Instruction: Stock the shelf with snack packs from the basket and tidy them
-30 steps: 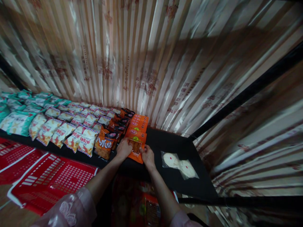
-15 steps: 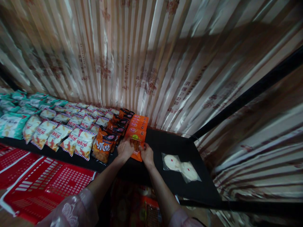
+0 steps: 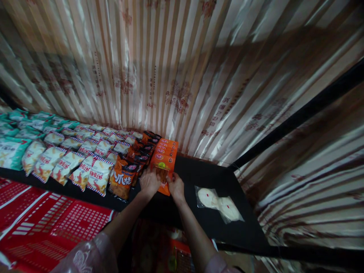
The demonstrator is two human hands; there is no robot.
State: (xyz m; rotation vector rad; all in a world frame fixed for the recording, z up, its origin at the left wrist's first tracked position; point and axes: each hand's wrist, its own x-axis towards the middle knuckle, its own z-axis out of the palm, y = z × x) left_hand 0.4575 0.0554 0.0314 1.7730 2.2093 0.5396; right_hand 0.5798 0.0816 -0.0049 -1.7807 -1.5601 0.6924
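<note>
Both hands rest on the front orange snack packet (image 3: 163, 172), the nearest of a short row of orange packets (image 3: 167, 148) on a black shelf (image 3: 204, 174). My left hand (image 3: 149, 182) presses its left edge, fingers curled on it. My right hand (image 3: 175, 185) holds the lower right corner between thumb and fingers. Dark orange bags (image 3: 123, 178) lie just left of my left hand.
Rows of striped white bags (image 3: 93, 174) and green bags (image 3: 11, 151) fill the shelf to the left. A clear pack with two pale round cakes (image 3: 218, 203) lies to the right. Red plastic baskets (image 3: 42, 223) sit below left. A striped curtain (image 3: 176, 76) backs the shelf.
Both hands have pushed the front orange packet a little farther back toward the row. The view has shifted slightly to the right.
</note>
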